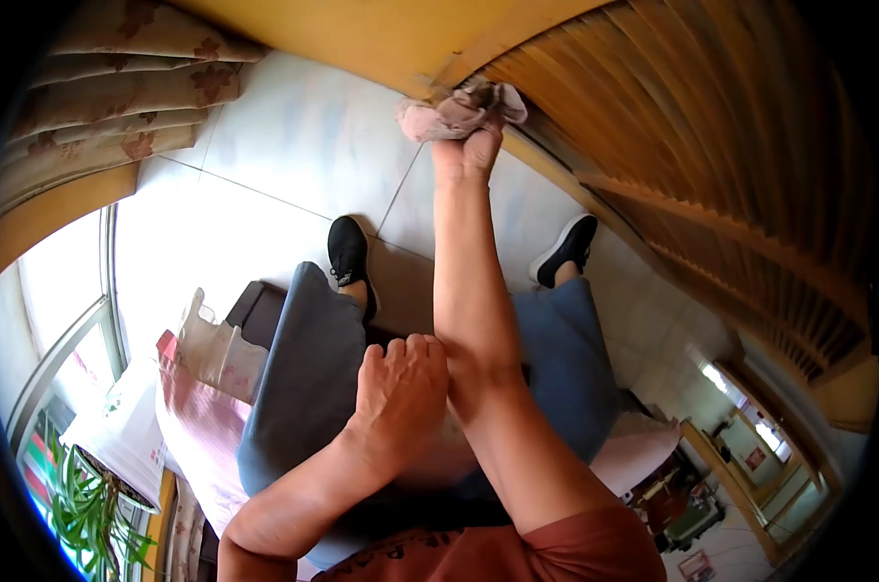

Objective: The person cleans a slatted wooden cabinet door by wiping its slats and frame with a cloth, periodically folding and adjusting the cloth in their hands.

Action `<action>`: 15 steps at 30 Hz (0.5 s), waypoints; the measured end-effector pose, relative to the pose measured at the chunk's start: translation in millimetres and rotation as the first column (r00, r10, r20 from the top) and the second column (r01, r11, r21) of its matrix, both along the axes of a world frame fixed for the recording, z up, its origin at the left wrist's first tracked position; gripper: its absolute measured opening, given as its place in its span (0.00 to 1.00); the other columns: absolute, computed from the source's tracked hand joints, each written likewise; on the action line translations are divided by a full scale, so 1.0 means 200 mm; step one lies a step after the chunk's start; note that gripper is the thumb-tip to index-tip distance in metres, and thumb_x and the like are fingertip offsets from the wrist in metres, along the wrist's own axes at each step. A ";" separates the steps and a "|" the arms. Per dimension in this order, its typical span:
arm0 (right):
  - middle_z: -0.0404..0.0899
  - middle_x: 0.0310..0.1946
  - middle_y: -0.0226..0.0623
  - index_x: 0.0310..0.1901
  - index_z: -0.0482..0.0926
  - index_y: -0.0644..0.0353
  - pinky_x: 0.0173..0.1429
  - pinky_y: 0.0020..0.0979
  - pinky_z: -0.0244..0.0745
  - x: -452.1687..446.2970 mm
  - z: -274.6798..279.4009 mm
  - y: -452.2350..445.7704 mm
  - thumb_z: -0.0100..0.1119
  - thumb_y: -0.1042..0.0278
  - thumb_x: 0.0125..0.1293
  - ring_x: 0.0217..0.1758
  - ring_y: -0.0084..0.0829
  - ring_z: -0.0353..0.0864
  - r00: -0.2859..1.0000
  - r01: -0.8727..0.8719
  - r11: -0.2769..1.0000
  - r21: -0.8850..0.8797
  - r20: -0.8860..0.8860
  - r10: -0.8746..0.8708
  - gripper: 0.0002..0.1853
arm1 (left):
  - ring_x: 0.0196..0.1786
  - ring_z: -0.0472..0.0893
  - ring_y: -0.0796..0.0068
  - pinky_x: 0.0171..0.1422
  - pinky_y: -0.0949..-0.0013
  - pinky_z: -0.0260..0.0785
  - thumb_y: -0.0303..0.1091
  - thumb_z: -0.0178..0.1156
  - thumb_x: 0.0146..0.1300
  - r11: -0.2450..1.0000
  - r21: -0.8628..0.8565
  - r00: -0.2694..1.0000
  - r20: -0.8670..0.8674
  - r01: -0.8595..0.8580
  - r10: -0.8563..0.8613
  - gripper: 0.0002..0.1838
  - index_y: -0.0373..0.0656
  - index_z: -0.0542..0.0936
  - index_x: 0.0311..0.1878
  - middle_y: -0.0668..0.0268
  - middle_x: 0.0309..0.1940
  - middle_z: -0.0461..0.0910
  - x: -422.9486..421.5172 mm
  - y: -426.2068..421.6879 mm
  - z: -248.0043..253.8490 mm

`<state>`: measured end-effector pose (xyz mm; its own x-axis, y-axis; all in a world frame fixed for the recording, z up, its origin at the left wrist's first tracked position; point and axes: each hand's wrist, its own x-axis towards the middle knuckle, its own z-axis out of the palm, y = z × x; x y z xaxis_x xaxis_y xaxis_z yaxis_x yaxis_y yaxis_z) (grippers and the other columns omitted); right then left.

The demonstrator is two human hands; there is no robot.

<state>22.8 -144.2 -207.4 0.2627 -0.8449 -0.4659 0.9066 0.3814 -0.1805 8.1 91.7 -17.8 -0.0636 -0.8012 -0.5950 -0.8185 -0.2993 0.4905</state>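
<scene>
A crumpled pale pink cloth (439, 118) is bunched in my right hand (473, 150), its fingers mostly hidden by the fabric. The arm reaches straight out, and the cloth is at the lower edge of the wooden louvred panel (691, 145), beside the yellow wooden board (362, 34). Nearer to me, my left hand (400, 393) has its fingers curled and rests against my right forearm. Nothing shows in it, though its palm is hidden.
Pale floor tiles (265, 136) lie under my black shoes (349, 250). Patterned curtains (139, 87) hang at upper left. A potted plant (85, 504) stands at lower left near a window. A framed mirror (764, 456) is at lower right.
</scene>
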 end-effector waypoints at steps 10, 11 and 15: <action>0.80 0.46 0.32 0.52 0.76 0.59 0.38 0.32 0.78 0.02 -0.15 0.03 0.54 0.75 0.70 0.41 0.27 0.79 0.727 -0.180 0.978 -0.109 -0.684 0.058 0.10 | 0.40 0.78 0.67 0.44 0.64 0.66 0.32 0.59 0.57 0.999 -0.044 0.998 -0.052 0.033 -0.035 0.06 0.43 0.77 0.37 0.64 0.33 0.76 0.01 0.02 0.00; 0.80 0.45 0.32 0.51 0.77 0.59 0.38 0.30 0.77 -0.01 -0.18 0.02 0.55 0.73 0.70 0.40 0.28 0.79 0.899 -0.170 0.974 -0.148 -0.428 0.092 0.09 | 0.40 0.78 0.67 0.44 0.64 0.66 0.32 0.58 0.57 0.999 -0.036 0.992 -0.124 0.026 -0.030 0.05 0.43 0.77 0.36 0.64 0.33 0.76 0.01 0.02 0.00; 0.80 0.36 0.31 0.46 0.78 0.54 0.34 0.28 0.74 0.09 -0.24 0.00 0.52 0.63 0.73 0.33 0.29 0.77 0.969 -0.109 0.994 0.019 0.225 0.102 0.08 | 0.40 0.78 0.66 0.44 0.63 0.67 0.31 0.58 0.57 0.999 -0.005 0.997 -0.073 0.035 -0.035 0.04 0.44 0.77 0.35 0.64 0.33 0.76 0.04 0.00 0.02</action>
